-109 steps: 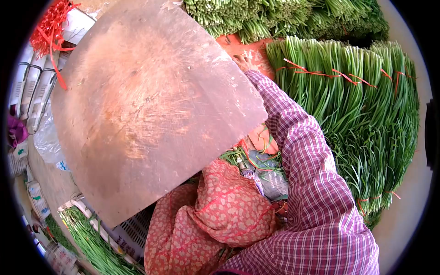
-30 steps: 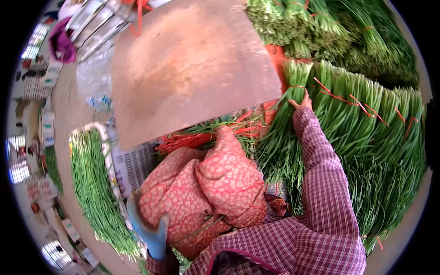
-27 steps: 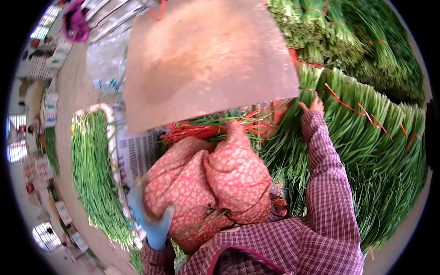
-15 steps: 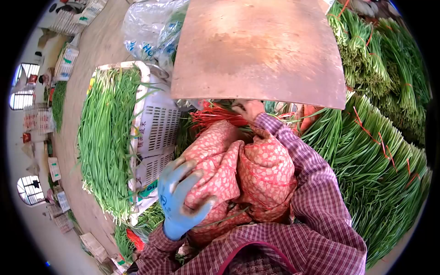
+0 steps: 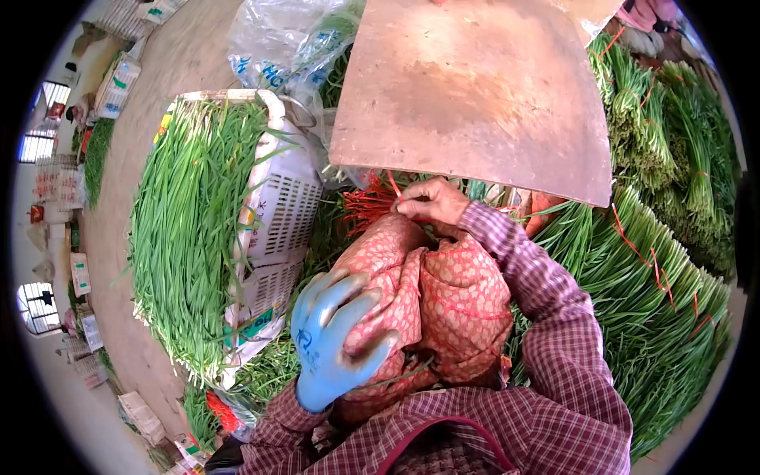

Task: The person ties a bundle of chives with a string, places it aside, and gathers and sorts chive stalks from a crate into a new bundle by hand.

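Note:
My left hand (image 5: pixel 336 332), in a blue work glove with dirty fingertips, lies on my knee over the red floral cloth (image 5: pixel 465 293), its fingers spread and nothing in it. My bare right hand (image 5: pixel 434 203) is just above the other knee, below the near edge of the board (image 5: pixel 475 95). Its thumb and forefinger are pinched on a thin red tie (image 5: pixel 393 184) that sticks up. Beside those fingers lies a bunch of red ties (image 5: pixel 366 207), partly hidden by the board and my lap.
To the left, long green leafy stalks (image 5: pixel 194 229) fill a white plastic crate (image 5: pixel 277 210). Bundles of similar stalks (image 5: pixel 633 317) tied with red lie at the right, more behind them. A clear plastic bag (image 5: pixel 285 47) is beside the board. Another person's pink clothing (image 5: pixel 653 12) shows top right.
My right hand has come out from under the board's edge, drawing a red tie up from the bunch. My left hand stays on the knee. The view has shifted slightly.

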{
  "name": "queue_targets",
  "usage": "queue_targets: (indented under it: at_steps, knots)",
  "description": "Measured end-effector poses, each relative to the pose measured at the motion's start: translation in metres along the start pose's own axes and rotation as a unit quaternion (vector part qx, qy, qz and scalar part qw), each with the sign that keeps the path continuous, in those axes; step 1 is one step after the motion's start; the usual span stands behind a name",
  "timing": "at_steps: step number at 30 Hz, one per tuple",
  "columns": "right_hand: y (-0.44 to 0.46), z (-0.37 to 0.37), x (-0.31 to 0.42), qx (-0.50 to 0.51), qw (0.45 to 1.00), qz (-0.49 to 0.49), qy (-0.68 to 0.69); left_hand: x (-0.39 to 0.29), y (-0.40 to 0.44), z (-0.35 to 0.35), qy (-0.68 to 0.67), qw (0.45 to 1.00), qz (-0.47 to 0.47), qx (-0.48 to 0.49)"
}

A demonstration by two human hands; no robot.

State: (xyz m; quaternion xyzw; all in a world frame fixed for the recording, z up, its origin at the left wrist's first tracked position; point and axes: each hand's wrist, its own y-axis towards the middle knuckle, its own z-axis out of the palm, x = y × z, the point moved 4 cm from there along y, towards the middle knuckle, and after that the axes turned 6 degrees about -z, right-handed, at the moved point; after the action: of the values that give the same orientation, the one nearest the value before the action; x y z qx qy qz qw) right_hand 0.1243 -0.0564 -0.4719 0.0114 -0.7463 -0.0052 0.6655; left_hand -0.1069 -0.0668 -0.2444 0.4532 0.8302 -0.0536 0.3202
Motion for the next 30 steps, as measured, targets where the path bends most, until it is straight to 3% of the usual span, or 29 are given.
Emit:
queue_targets:
  at_steps: [2, 5, 6, 8, 10, 14, 24, 26, 30]
  knots:
    - [-0.011, -0.003, 0.064, 0.066, 0.995, 0.046, 0.065, -0.001, 0.000, -0.001, -0.010, 1.000, 0.008, -0.016]
    - [-0.020, -0.007, 0.153, 0.124, 0.990, -0.026, 0.060, -0.002, -0.002, -0.002, -0.015, 0.999, 0.017, -0.033]
    - [-0.021, -0.009, 0.168, 0.114, 0.989, -0.084, 0.052, -0.002, -0.003, -0.002, -0.017, 0.999, 0.023, -0.044]
    - [-0.026, -0.016, 0.212, 0.084, 0.993, -0.027, 0.079, -0.004, -0.004, -0.004, -0.036, 0.998, 0.036, -0.048]
    - [-0.023, -0.026, 0.222, -0.006, 0.997, -0.011, 0.079, -0.004, -0.008, -0.007, -0.034, 0.997, 0.046, -0.060]
    - [-0.016, -0.050, 0.230, -0.082, 0.976, -0.041, 0.198, 0.009, -0.026, -0.005, -0.078, 0.991, 0.051, -0.099]
    - [-0.007, -0.060, 0.276, -0.162, 0.984, -0.064, 0.043, 0.061, -0.117, -0.046, -0.136, 0.959, -0.124, -0.217]
    - [-0.002, -0.064, 0.284, -0.162, 0.984, -0.070, 0.030, 0.068, -0.138, -0.064, -0.099, 0.954, -0.144, -0.245]
    - [0.005, -0.088, 0.291, -0.272, 0.957, -0.029, -0.097, 0.063, -0.177, -0.098, -0.130, 0.921, -0.240, -0.278]
